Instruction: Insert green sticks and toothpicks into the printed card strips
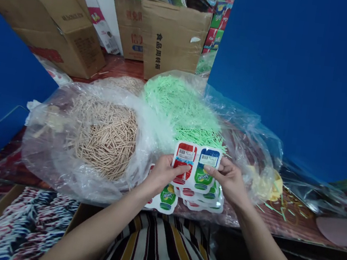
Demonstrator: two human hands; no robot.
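Observation:
Between my two hands is a double candy packet [195, 168], one half red and the other blue and green with "Sprite" lettering upside down. My left hand [164, 173] pinches its red half, thumb on the front. On the blue-green half, my right hand [229, 179] grips with the thumb in front and fingers behind. Below it lie several similar packets in a loose pile [206, 205], and another packet [167, 199] rests by my left wrist. Just behind is a clear bag of light green sticks [200, 137]; to the left is a bag of tan sticks [110, 140].
Cardboard boxes [174, 39] stand at the back, with another open box [73, 32] at back left. Blue panels [298, 79] flank the table. A box of packed packets [25, 225] sits below the front edge at left. Loose green sticks and rubber bands [288, 210] lie at right.

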